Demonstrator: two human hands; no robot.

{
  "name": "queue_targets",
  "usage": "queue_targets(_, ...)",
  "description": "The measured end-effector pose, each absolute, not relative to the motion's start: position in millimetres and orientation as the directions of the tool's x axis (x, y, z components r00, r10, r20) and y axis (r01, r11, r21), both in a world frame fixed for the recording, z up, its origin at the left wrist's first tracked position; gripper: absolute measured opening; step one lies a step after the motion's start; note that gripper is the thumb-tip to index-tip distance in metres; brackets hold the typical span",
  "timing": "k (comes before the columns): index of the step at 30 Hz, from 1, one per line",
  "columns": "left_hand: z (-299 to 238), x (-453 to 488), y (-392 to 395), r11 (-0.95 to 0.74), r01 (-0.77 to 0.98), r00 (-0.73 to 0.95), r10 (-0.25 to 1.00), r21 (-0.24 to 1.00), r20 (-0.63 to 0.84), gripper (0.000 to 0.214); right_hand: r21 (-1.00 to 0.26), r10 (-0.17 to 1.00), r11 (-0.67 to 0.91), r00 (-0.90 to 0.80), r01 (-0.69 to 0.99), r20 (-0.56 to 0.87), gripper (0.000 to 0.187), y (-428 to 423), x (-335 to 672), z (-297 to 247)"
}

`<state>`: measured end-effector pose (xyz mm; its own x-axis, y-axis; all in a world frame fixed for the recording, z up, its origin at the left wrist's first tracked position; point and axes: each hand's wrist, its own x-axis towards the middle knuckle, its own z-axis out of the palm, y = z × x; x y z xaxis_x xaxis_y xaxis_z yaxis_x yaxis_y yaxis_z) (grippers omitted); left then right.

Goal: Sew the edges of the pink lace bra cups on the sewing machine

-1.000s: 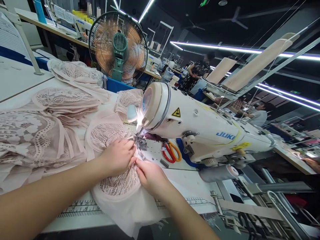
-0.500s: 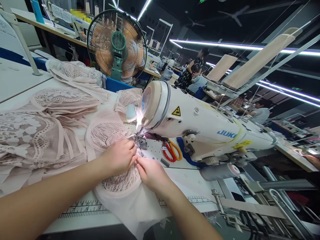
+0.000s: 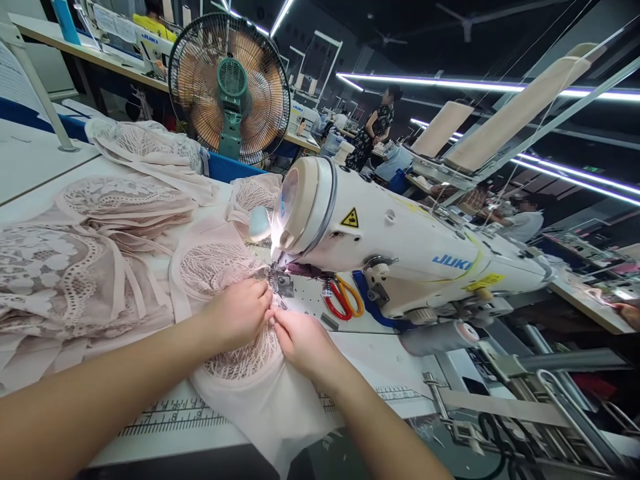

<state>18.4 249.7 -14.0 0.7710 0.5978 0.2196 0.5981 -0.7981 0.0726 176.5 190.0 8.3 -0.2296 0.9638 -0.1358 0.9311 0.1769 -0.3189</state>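
Observation:
A pale pink lace bra [image 3: 245,360] lies under the needle area of a white sewing machine [image 3: 400,227], its loose fabric hanging over the table's front edge. My left hand [image 3: 243,313] is closed on the bra's edge, just in front of the presser foot [image 3: 283,285]. Close beside it, my right hand [image 3: 303,337] pinches the same edge between thumb and finger. The fingertips of both hands nearly meet. The machine's lamp lights the spot, and my fingers hide part of the seam.
Stacked lace pieces [image 3: 85,267] cover the table's left side. Scissors with red and orange handles [image 3: 345,298] lie beside the needle area. A ruler strip [image 3: 175,417] runs along the front edge. A large fan [image 3: 230,87] stands behind; a person [image 3: 373,130] is farther back.
The camera view has shifted slightly. Both hands keep their grip on the bra edge at nearly the same place before the presser foot.

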Motion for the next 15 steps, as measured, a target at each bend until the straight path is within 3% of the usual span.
queue_targets(10,-18.0,16.0,258.5,-0.785,0.62,0.761,0.602,0.003,0.242,0.044,-0.261,0.96,0.152,-0.205,0.953,-0.19,0.034,193.9,171.1,16.2)
queue_targets(15,-10.5,15.0,259.9,-0.775,0.629,0.749,0.624,0.06,0.223,0.043,-0.206,0.965,0.139,-0.18,0.969,-0.191,0.037,192.6,168.5,18.0)
